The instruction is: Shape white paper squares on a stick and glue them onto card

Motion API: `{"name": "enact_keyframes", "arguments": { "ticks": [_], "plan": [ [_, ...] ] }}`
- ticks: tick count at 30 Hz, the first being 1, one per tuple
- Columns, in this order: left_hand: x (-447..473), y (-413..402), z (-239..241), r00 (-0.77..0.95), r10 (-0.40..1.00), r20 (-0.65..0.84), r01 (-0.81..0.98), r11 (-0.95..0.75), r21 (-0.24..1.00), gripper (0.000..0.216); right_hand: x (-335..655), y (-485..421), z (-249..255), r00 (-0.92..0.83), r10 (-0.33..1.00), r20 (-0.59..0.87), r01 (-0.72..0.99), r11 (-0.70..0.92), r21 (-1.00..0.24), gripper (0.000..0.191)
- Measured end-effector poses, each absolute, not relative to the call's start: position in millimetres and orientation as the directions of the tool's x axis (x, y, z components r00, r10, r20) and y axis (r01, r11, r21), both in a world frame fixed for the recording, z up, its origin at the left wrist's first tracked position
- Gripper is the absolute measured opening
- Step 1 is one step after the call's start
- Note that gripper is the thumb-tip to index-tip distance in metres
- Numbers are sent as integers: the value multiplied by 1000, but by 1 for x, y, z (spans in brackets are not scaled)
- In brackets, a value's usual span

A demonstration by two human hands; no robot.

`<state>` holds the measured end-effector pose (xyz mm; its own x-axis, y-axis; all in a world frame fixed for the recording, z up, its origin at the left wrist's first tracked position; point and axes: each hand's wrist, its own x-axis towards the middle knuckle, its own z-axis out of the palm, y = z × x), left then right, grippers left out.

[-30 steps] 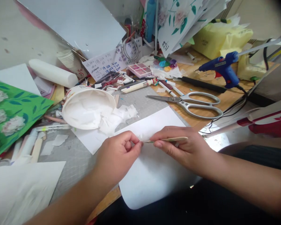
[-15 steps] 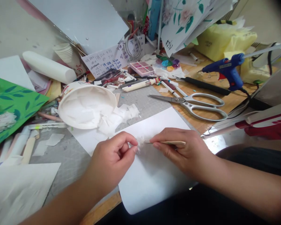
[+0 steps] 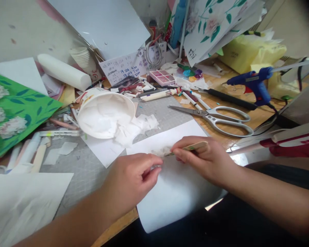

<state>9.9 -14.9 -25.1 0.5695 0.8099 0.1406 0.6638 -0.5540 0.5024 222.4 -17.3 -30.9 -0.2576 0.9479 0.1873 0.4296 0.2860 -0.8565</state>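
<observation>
My right hand (image 3: 201,159) pinches a thin, flat wooden stick (image 3: 197,146), its lower end slanting down toward a white sheet of paper (image 3: 175,192). Just left of the stick's end, a small pale, fluffy-looking patch (image 3: 161,150) shows on the sheet; its makeup is too blurred to tell. Beside this patch my left hand (image 3: 136,180) is closed, thumb and forefinger brought together over the sheet. Whatever sits between those fingertips is too small to name. A white tub (image 3: 92,93) lies tipped behind the hands, with thin white paper squares (image 3: 126,135) spilling from its mouth.
Silver-handled scissors (image 3: 216,118) lie to the right, blades pointing left. Farther back is a blue glue gun (image 3: 254,82) with its cord. Pens, a pink palette (image 3: 162,78) and scraps crowd the rear. A green painted sheet (image 3: 18,113) is at left.
The stick has tilted, its rear end rising, and its lower end shows more. My left fingertips have shifted slightly toward me, off the pale patch. The whole view has also moved a little.
</observation>
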Motion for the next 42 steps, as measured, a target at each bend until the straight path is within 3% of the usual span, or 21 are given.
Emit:
{"name": "enact_keyframes", "arguments": {
  "ticks": [3, 6, 10, 14, 19, 25, 31, 39, 42],
  "plan": [
    [8, -16, -26, 597, 789, 148, 630, -575, 523, 17, 228, -20, -33, -114, 984, 140, 230, 163, -959, 18],
    [8, -15, -26, 622, 769, 150, 608, -595, 526, 19, 230, -24, -31, -146, 967, 209, 140, 229, -963, 12],
    [8, -15, -23, 639, 756, 139, 599, -603, 526, 22, 226, -24, -24, -346, 895, 282, 241, 375, -895, 11],
    [8, -16, -22, 622, 767, 157, 591, -591, 549, 19, 222, -22, -23, -346, 886, 308, 361, 429, -828, 12],
    [7, -18, -24, 576, 802, 155, 610, -549, 572, 21, 223, -23, -24, -334, 897, 291, 401, 414, -817, 13],
    [6, -16, -24, 665, 736, 130, 596, -627, 501, 23, 223, -21, -24, -304, 910, 281, 349, 381, -856, 11],
    [5, -16, -23, 698, 707, 117, 600, -666, 444, 25, 219, -20, -27, -286, 924, 254, 431, 361, -827, 12],
    [6, -19, -24, 629, 757, 175, 584, -610, 536, 26, 218, -20, -27, -243, 942, 230, 421, 316, -850, 11],
    [6, -19, -24, 631, 758, 168, 602, -614, 511, 32, 219, -20, -25, -227, 952, 207, 402, 285, -870, 11]
  ]
}}
